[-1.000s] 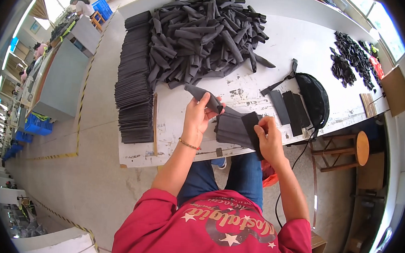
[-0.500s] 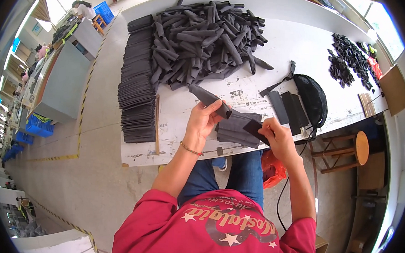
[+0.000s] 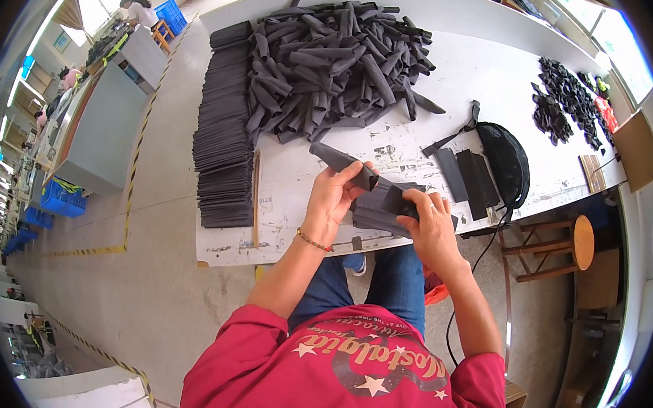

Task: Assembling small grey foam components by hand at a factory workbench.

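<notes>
My left hand (image 3: 333, 198) is closed on a dark grey fabric tube (image 3: 334, 156), its near end at my fingertips and its far end pointing up and left. Just to the right, my right hand (image 3: 433, 229) pinches a small flat black piece (image 3: 395, 200), with the thumb below and the fingers on top. The piece lies close to the tube's near end; I cannot tell whether they touch. Beneath both hands, a stack of flat dark fabric pieces (image 3: 367, 216) rests near the table's front edge, partly covered by my right hand.
A large heap of dark fabric tubes (image 3: 335, 62) fills the far side, with a long row of stacked flat pieces (image 3: 227, 123) along its left. To the right lie flat black strips (image 3: 477, 185) and a rounded black bag (image 3: 507, 163). A wooden stool (image 3: 581, 242) stands at right.
My right hand has moved left, bringing the black piece close to the tube's near end and turning it. My left hand keeps its hold on the tube, nearly in place.
</notes>
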Demonstrator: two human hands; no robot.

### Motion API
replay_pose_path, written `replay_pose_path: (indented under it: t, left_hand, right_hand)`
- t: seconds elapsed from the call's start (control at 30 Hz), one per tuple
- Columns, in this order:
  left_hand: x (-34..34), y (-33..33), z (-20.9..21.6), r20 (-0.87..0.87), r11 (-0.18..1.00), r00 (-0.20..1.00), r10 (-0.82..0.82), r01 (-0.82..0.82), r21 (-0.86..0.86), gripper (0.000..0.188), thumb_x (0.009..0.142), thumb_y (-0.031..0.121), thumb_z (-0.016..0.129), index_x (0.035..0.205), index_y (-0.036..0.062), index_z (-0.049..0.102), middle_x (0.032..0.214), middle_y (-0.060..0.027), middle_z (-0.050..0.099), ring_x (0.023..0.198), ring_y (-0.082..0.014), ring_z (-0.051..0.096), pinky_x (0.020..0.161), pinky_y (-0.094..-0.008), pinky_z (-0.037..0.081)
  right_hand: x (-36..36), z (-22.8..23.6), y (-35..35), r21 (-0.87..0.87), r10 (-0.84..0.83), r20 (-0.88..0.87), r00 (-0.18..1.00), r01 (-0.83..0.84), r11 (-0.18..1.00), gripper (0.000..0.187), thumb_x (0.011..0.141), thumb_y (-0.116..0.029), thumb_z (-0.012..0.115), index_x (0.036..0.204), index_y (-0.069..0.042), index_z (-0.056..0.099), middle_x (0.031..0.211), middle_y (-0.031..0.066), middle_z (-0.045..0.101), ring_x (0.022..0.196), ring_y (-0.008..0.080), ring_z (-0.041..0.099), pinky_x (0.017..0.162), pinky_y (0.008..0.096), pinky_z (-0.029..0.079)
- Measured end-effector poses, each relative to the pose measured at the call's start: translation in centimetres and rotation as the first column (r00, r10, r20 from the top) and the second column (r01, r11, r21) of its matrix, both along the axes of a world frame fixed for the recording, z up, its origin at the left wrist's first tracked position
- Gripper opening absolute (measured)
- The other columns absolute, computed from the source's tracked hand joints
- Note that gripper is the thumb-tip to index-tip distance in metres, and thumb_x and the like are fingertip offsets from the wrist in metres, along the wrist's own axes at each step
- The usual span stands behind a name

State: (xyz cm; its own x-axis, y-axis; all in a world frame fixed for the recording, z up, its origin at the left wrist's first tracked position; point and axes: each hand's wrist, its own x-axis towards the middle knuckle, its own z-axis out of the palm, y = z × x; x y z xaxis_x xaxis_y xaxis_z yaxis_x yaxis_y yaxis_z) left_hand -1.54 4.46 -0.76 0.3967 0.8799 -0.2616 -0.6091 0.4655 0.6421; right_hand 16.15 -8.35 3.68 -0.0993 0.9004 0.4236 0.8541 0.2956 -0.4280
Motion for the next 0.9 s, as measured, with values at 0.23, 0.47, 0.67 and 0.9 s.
replay_pose_path:
  t: [0.23,0.47,0.67,0.9]
  left_hand:
    - [0.6,-0.6,1.0,-0.037,0.998,0.998,-0.054,0.055,0.029,0.028,0.089,0.007,0.068,0.110,-0.0042,0.054,0.103,-0.0197,0.068,0.092,-0.0292,0.069,0.080,-0.0390,0.060]
    - [-0.1,-0.5,1.0,0.050,0.972,0.971,-0.233,0.232,0.018,0.029,0.091,0.008,0.066,0.115,0.0021,0.053,0.107,-0.0220,0.067,0.095,-0.0318,0.069,0.081,-0.0404,0.060]
    - [0.1,-1.0,1.0,0.072,0.982,0.979,-0.190,0.188,0.030,0.031,0.091,0.008,0.065,0.118,0.0011,0.050,0.111,-0.0231,0.065,0.099,-0.0320,0.068,0.083,-0.0418,0.060]
    - [1.7,-4.8,3.6,-0.022,0.972,0.994,0.110,-0.103,0.210,0.041,0.090,0.000,0.064,0.126,-0.0022,0.044,0.115,-0.0235,0.063,0.103,-0.0269,0.066,0.086,-0.0374,0.059]
  right_hand:
    - [-0.5,-0.2,0.5,0.122,0.034,-0.125,0.992,-0.018,0.992,0.039,0.078,-0.010,0.074,0.115,-0.006,0.065,0.106,0.0090,0.062,0.091,0.0279,0.055,0.080,0.0398,0.041]
    - [-0.4,0.8,0.9,0.155,-0.018,-0.010,1.000,0.020,0.988,0.034,0.077,-0.008,0.074,0.111,-0.008,0.068,0.096,0.0063,0.056,0.090,0.0259,0.056,0.080,0.0392,0.043]
    - [-0.5,0.6,1.2,0.214,-0.061,0.168,0.984,0.024,0.977,0.033,0.079,-0.009,0.071,0.112,-0.009,0.067,0.096,0.0068,0.055,0.088,0.0273,0.055,0.080,0.0399,0.043]
    - [-2.8,-0.1,1.3,0.215,-0.157,0.183,0.970,0.116,0.970,0.056,0.079,-0.009,0.071,0.132,-0.004,0.053,0.109,0.0119,0.051,0.096,0.0296,0.052,0.083,0.0430,0.042]
